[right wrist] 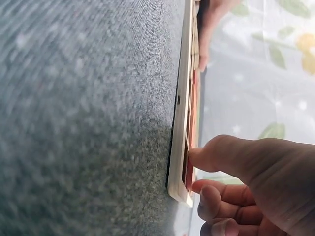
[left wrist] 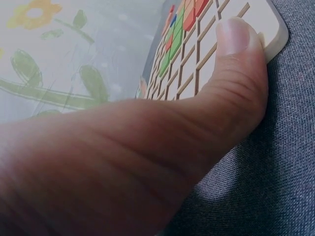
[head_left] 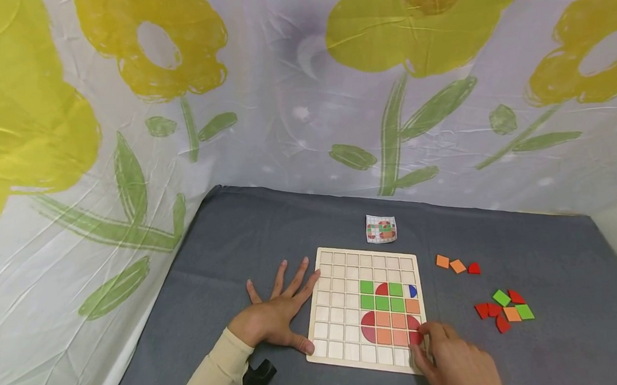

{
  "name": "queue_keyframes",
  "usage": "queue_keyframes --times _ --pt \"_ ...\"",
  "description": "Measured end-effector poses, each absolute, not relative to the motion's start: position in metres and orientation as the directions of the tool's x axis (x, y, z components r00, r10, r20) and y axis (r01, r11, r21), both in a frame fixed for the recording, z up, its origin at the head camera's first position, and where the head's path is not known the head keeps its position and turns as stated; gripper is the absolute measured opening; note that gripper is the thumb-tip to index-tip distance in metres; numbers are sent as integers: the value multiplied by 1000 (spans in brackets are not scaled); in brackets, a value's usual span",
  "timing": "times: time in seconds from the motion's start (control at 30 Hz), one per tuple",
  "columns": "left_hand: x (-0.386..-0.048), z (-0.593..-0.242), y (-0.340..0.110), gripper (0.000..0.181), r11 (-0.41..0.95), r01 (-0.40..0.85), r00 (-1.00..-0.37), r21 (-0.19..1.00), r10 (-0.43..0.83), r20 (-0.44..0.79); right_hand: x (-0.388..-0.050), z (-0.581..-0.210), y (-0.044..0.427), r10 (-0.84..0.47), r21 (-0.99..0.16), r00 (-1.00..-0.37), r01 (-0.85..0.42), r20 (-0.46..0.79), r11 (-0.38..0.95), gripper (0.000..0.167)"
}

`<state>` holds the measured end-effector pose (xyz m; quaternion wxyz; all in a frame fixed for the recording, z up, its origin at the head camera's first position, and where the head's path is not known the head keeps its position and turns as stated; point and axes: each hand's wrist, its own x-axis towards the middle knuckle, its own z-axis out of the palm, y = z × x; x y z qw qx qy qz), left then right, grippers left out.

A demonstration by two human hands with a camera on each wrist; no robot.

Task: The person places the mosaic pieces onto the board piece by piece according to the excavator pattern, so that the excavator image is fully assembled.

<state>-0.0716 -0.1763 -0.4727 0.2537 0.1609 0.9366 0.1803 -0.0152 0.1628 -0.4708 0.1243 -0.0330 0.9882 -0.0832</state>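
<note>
Evidently, the right hand (head_left: 457,355) is narrow, thumb and forefinger pinching the lower red piece (head_left: 415,338) at the right rim of the grid board (head_left: 337,316); whether that piece is fully seated cannot be told; the left hand (head_left: 274,318) is spread wide, its thumb resting on the board's near left corner and 1 fingertip touching the left edge.

Risk, as judged: a sideways push could tip the piece onto a cell wall or disturb the orange piece (head_left: 400,338) beside it; an easing of the left thumb could let the board slide on the grey cloth (head_left: 227,236).

Edges and room: bare cells line the board's left side and near edge; cloth runs between the right rim and 2 loose groups, 3 pieces (head_left: 457,266) farther off and 7 pieces (head_left: 494,310) nearer; the pattern card (head_left: 381,229) lies near the far edge; the flowered curtain (head_left: 274,125) hangs beyond.
</note>
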Motion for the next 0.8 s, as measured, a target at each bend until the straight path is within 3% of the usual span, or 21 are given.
queue_keyframes --times 0.8 --pt "-71 -471 -175 142 885 202 -827 419 384 -411 -19 -467 177 -95 -256 -981 -50 -169 965 37"
